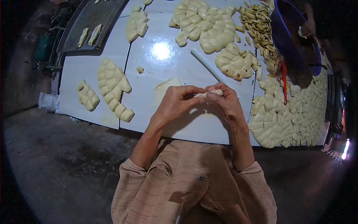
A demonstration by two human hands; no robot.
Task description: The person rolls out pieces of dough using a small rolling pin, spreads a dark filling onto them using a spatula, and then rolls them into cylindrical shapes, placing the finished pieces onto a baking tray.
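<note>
Over the near middle of the white table, my left hand (178,101) and my right hand (226,103) pinch a small piece of pale dough (202,95) between their fingertips. The fingers of both hands are closed on it and partly cover it. Just beyond my right hand a white rolling pin (207,63) lies slantwise. Beside my left hand a thin, flattened sheet of dough (164,86) rests on the table. A small crumbly scrap (140,70) sits farther left.
Scored dough slabs (112,82) lie at left, with larger ones (214,30) at the back. Many dough pieces (276,123) cover the right side. Yellowish sticks (257,28) are heaped near a purple basin (278,26), by another person's hand (308,28). A metal tray (80,18) holds shaped dough.
</note>
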